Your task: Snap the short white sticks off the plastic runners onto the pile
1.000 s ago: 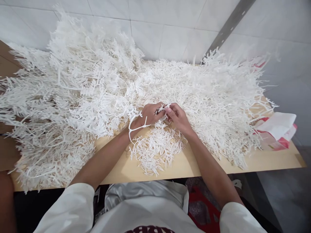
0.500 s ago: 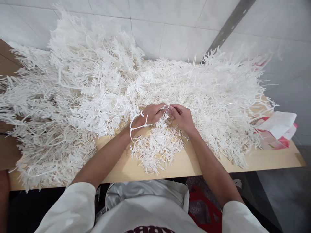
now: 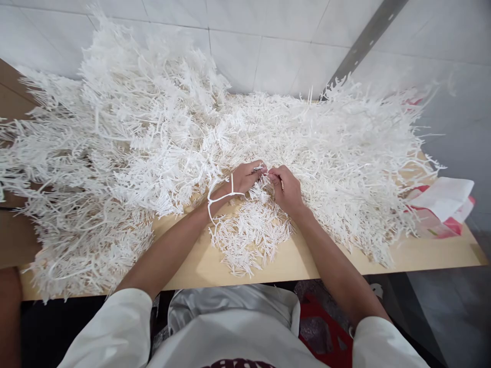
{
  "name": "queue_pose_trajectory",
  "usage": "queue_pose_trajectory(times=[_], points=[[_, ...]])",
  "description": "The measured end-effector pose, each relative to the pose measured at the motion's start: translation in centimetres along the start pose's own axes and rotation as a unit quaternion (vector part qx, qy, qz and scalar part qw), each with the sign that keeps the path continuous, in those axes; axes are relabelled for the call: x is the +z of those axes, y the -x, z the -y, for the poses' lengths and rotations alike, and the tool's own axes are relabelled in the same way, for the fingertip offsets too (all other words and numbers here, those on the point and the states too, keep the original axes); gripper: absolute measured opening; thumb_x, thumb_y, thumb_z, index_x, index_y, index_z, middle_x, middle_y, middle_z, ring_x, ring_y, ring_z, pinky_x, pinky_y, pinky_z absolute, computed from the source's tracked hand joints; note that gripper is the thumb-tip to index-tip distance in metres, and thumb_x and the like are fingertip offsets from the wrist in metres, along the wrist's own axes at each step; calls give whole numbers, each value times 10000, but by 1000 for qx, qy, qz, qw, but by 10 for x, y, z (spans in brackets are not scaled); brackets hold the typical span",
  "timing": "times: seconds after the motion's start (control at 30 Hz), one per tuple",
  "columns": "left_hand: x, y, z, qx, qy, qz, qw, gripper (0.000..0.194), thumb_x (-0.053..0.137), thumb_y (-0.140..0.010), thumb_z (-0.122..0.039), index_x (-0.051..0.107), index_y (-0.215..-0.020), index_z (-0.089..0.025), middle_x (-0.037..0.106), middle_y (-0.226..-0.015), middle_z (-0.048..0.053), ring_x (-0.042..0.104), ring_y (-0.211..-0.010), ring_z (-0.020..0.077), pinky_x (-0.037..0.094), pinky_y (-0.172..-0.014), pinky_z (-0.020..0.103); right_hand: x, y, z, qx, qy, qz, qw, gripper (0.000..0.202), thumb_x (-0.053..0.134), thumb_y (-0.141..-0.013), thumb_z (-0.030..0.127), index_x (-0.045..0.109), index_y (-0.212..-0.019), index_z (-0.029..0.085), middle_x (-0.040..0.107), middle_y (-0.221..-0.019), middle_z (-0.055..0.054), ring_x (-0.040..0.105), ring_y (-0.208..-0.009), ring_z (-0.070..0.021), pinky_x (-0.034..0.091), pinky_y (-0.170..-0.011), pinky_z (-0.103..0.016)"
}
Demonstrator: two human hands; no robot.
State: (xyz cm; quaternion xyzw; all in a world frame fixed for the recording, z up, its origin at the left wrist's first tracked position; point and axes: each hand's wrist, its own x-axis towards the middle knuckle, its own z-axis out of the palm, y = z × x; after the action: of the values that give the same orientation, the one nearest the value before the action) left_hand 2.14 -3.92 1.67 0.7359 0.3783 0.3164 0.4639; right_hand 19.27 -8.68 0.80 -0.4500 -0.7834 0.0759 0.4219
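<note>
My left hand [image 3: 245,176] is closed on a white branched plastic stem [image 3: 210,202], whose bare curved part hangs over the wrist and forearm. Close beside it, my right hand [image 3: 288,190] is pinched at the fingertips, near the stem's end. Whatever lies between the right fingers is too small to make out. A small greyish bit shows at the left fingertips, its kind unclear. Below both hands lies a small heap of short white plastic pieces [image 3: 251,237] on the wooden table [image 3: 184,271].
A tall pile of white branched stems [image 3: 153,122] covers the left and back of the table. More stems [image 3: 345,153] spread to the right, beside a pink-and-white plastic bag [image 3: 441,207]. Behind stand a tiled wall [image 3: 233,56] and a metal post [image 3: 362,43]. Part of another person's arm [image 3: 10,317] shows at left.
My fingertips have drawn slightly apart, the right hand turning a little. The stem's bare branch has shifted over my left wrist. The whole view has moved slightly.
</note>
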Motion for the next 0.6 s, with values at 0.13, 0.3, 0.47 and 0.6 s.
queue_pose_trajectory(times=[0.13,0.3,0.47,0.6], points=[[1,0,2,-4,-27,-4,1000,318,421,-878,-467,537,-805,-180,469,-623,-34,411,-612,111,315,-624,264,1,-1,5,82,-72,30,994,191,392,-1001,364,528,-958,236,553,-823,1,527,-702,-123,427,-669,-293],[2,-1,6,-1,-20,-3,1000,258,434,-862,-408,543,-796,-184,461,-631,-35,392,-614,110,309,-615,259,-2,-2,11,114,-135,63,982,231,398,-994,414,550,-968,242,541,-824,-4,511,-710,-134,419,-677,-316],[5,-2,6,9,-25,0,1000,187,419,-850,-317,531,-783,-183,458,-640,-28,391,-618,112,312,-600,258,-3,-4,6,82,-132,50,987,181,445,-985,352,586,-973,239,571,-853,-16,543,-762,-141,429,-699,-320],[5,-4,8,9,-6,-16,1000,193,420,-852,-336,513,-766,-190,482,-667,-20,420,-650,120,336,-612,259,-4,-3,19,13,-97,32,995,137,456,-980,249,572,-911,226,529,-762,2,497,-690,-121,399,-622,-285]])
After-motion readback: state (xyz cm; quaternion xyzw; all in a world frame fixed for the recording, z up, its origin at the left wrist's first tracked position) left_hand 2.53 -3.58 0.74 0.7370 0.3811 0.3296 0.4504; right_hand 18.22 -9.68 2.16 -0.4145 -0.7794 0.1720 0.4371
